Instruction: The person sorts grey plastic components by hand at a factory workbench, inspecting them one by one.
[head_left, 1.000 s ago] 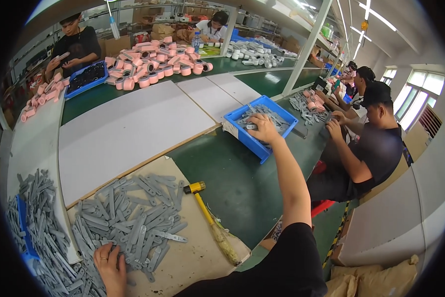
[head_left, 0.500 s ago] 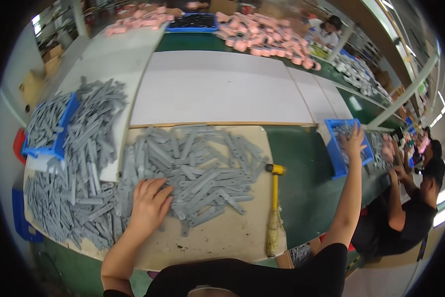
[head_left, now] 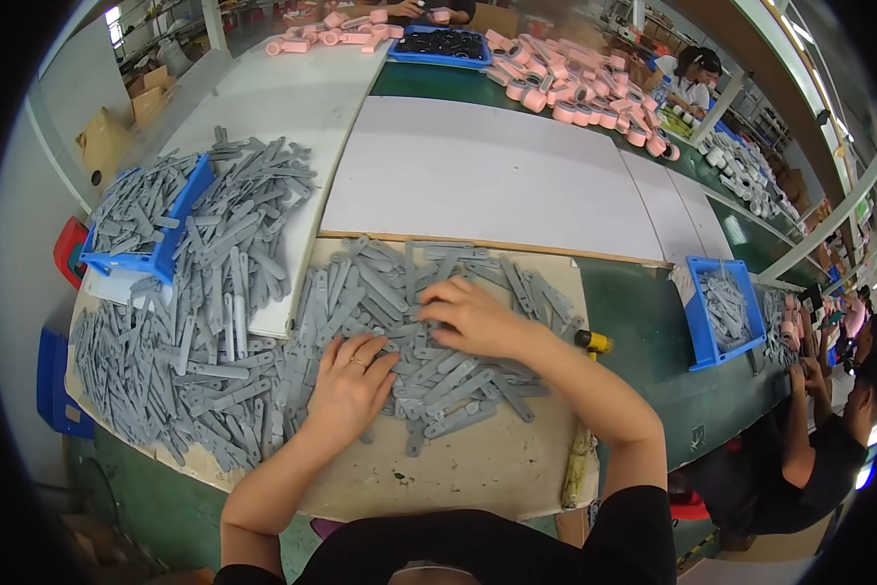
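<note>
Plainly, the snag I see is in the loose grey flat strips (head_left: 458, 380) lying crisscross at the middle of my view: tugging one could drag its neighbours along, since they overlap every which way. Toward eight o'clock a second heap (head_left: 136, 380) of them runs close to the near edge of the counter (head_left: 448, 483), so a careless shove could, I judge, spill a few onto the floor (head_left: 146, 507). I'd also mind the yellow-and-black mallet (head_left: 594, 341) at half past three: the right forearm (head_left: 599, 395) hides part of its shaft, and a swinging elbow might knock it. At half past seven, the left hand (head_left: 350, 382) has its fingers loosely spread, thumb standing off, resting on the strips and pinching nothing I can make out. Near it, toward two o'clock, the right hand (head_left: 472, 317) bows its fingers onto the same pile, with a gap to the thumb; whether a strip is nipped beneath the tips, I can't tell.
</note>
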Tool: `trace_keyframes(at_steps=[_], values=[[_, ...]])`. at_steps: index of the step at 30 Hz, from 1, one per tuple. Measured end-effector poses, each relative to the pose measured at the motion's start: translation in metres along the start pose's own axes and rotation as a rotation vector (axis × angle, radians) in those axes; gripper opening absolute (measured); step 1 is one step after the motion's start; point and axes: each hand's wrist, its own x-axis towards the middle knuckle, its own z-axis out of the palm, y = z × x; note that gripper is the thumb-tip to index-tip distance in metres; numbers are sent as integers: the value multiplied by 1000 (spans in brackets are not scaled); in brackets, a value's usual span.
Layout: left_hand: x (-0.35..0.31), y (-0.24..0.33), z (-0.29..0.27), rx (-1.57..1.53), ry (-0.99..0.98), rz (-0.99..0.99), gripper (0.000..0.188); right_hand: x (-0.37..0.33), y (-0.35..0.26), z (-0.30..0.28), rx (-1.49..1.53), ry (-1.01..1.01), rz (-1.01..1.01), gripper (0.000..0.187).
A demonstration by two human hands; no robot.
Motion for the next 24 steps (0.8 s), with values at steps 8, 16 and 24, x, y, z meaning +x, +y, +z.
trace_keyframes(at_steps=[8,16,24], values=[[-4,0,1,24,20,-9,25,40,-29,-4,-22,230,131,15],[-6,-4,2,3,28,-9,26,57,-10,11,74,-171,345,20],[-7,-4,2,-9,33,-16,26,18,0,-19,927,-190,724,21]])
